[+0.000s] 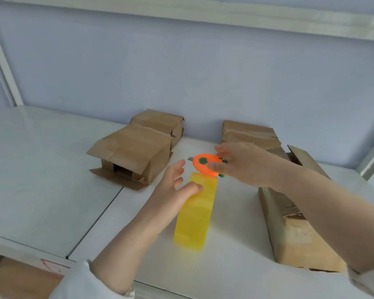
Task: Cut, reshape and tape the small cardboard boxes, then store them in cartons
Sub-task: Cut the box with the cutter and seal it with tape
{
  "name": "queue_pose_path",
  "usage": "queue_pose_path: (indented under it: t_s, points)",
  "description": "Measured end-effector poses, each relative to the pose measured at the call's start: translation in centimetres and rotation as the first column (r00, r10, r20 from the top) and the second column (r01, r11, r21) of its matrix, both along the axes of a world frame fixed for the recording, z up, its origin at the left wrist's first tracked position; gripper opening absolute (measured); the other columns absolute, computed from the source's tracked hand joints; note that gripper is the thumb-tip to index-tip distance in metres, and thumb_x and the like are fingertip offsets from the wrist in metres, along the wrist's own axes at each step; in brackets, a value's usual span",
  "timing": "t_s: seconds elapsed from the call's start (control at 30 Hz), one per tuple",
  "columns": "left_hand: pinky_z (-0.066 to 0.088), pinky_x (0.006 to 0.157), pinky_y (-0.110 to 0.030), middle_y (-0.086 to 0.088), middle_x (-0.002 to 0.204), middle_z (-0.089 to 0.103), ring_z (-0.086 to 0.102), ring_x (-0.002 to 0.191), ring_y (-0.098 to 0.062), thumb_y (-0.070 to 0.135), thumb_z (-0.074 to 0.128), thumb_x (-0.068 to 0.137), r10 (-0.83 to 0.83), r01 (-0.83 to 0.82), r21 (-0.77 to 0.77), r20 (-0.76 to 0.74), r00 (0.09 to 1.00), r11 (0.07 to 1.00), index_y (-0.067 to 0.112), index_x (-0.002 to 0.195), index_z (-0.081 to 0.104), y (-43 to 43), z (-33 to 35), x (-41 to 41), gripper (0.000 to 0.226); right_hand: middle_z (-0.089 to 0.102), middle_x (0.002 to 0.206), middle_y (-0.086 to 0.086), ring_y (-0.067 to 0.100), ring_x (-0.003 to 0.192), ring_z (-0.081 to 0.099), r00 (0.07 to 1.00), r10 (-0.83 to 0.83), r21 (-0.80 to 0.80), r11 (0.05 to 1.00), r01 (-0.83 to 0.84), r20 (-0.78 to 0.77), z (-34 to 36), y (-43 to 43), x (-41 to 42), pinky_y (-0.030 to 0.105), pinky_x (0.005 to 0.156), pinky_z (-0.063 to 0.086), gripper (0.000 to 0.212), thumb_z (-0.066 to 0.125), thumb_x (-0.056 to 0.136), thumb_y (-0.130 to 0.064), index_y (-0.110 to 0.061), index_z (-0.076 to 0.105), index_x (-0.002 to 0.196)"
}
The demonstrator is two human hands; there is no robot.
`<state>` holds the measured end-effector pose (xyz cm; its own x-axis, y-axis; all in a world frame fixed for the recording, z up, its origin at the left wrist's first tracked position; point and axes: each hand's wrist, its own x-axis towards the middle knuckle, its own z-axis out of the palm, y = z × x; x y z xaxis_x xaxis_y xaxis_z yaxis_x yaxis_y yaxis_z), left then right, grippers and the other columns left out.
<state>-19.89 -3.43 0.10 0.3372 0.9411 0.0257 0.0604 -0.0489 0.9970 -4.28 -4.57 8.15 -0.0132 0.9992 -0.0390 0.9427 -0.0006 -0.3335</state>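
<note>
Four cardboard boxes [134, 152] are noted on the white table [41, 169]: two left of the hands, two right. Orange cutter [203, 167] is pinched in the right hand [246, 165]; left hand [173, 186] spread wide, thumb at yellow tape [194, 212]. Pale blue wall [181, 72] behind.

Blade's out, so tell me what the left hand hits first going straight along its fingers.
Likely the orange cutter, pinched by the right hand, blade end toward the left hand; depth unclear.

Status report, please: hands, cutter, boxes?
Right hand pinches orange cutter, blade out. Left hand open, at yellow tape roll. Open box behind, not held.
</note>
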Motion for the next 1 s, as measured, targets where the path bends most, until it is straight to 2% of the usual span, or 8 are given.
queue_pose_path:
  t_s: [0.1, 0.2, 0.37, 0.53, 0.6, 0.73, 0.9, 1.0]
  points:
    - [0.036, 0.105, -0.032, 0.015, 0.126, 0.055, 0.045, 0.125, -0.003, 0.046, 0.061, 0.06, -0.038, 0.038, 0.006, -0.065, 0.997, 0.999, 0.035, 0.121, 0.055, -0.2, 0.1, 0.0, 0.063, 0.064, 0.12, 0.001, 0.011, 0.106, 0.058, 0.999, 0.034, 0.033, 0.999, -0.033, -0.038, -0.1, -0.2, -0.6, 0.022, 0.087, 0.042, 0.046, 0.055, 0.092, -0.035, -0.016, 0.049, 0.133]
    - [0.045, 0.09, -0.027, 0.006, 0.099, 0.069, 0.061, 0.102, -0.008, 0.038, 0.066, 0.08, 0.035, -0.034, 0.073, -0.02, 0.999, 0.997, 0.022, 0.098, 0.065, -0.1, 0.1, 0.3, 0.025, 0.071, 0.087, -0.003, 0.006, 0.069, 0.063, 0.975, 0.045, 0.097, 0.995, -0.024, -0.22, -0.2, -0.7, -0.8, 0.021, 0.07, 0.049, 0.022, 0.065, 0.086, -0.032, -0.019, 0.066, 0.104]
    - [0.037, 0.061, -0.003, 0.008, 0.077, 0.066, 0.058, 0.072, 0.006, 0.026, 0.062, 0.087, 0.147, -0.138, 0.258, -0.015, 0.989, 0.956, 0.01, 0.077, 0.061, -0.1, 0.3, 0.9, 0.019, 0.065, 0.092, -0.002, 0.014, 0.085, 0.06, 0.97, -0.03, 0.392, 0.911, 0.126, -0.243, -1.4, -2.2, -1.9, 0.022, 0.072, 0.048, 0.014, 0.07, 0.081, -0.023, -0.016, 0.06, 0.088]
    - [0.043, 0.072, -0.021, 0.001, 0.08, 0.064, 0.06, 0.083, -0.014, 0.027, 0.059, 0.088, 0.187, -0.184, 0.434, 0.037, 0.982, 0.882, 0.013, 0.074, 0.056, -1.0, 1.6, 2.1, 0.02, 0.064, 0.086, -0.001, 0.013, 0.08, 0.059, 0.902, -0.127, 0.483, 0.809, 0.335, -0.413, -1.6, -3.2, -2.3, 0.017, 0.064, 0.042, 0.016, 0.069, 0.081, -0.024, -0.014, 0.059, 0.087]
    - [0.044, 0.074, -0.029, 0.002, 0.079, 0.065, 0.06, 0.083, -0.017, 0.025, 0.059, 0.089, 0.208, -0.211, 0.517, 0.065, 0.976, 0.829, 0.016, 0.072, 0.054, -1.3, 3.0, 2.7, 0.02, 0.065, 0.082, -0.002, 0.014, 0.079, 0.063, 0.811, -0.146, 0.404, 0.808, 0.428, -0.567, -0.4, -3.5, -1.8, 0.016, 0.066, 0.046, 0.016, 0.07, 0.081, -0.026, -0.017, 0.059, 0.085]
    - [0.04, 0.067, -0.028, 0.01, 0.073, 0.06, 0.056, 0.077, -0.016, 0.03, 0.058, 0.09, 0.217, -0.225, 0.616, 0.089, 0.972, 0.755, 0.021, 0.074, 0.052, -2.0, 6.3, 4.2, 0.019, 0.07, 0.087, 0.01, 0.027, 0.082, 0.068, 0.485, -0.106, 0.186, 0.837, 0.515, -0.868, 2.4, -4.5, -0.4, 0.043, 0.085, 0.054, 0.018, 0.07, 0.083, -0.023, -0.011, 0.062, 0.093]
    - [0.042, 0.073, -0.028, 0.01, 0.076, 0.061, 0.057, 0.079, -0.01, 0.029, 0.059, 0.09, 0.186, -0.185, 0.685, 0.073, 0.98, 0.705, 0.021, 0.073, 0.05, -3.2, 9.6, 6.8, 0.021, 0.061, 0.084, 0.008, 0.019, 0.071, 0.059, 0.169, -0.037, 0.056, 0.856, 0.515, -0.985, 5.3, -6.2, 2.3, 0.026, 0.061, 0.051, 0.011, 0.065, 0.087, -0.014, -0.005, 0.061, 0.092]
    - [0.043, 0.075, -0.029, 0.009, 0.081, 0.064, 0.059, 0.085, -0.011, 0.03, 0.059, 0.088, 0.191, -0.218, 0.665, 0.114, 0.975, 0.714, 0.023, 0.073, 0.05, -3.5, 10.1, 8.2, 0.019, 0.054, 0.087, 0.011, 0.019, 0.068, 0.057, -0.12, 0.036, -0.033, 0.847, 0.53, -0.992, 5.7, -7.0, 4.8, 0.026, 0.053, 0.055, 0.009, 0.061, 0.089, -0.01, -0.004, 0.056, 0.085]
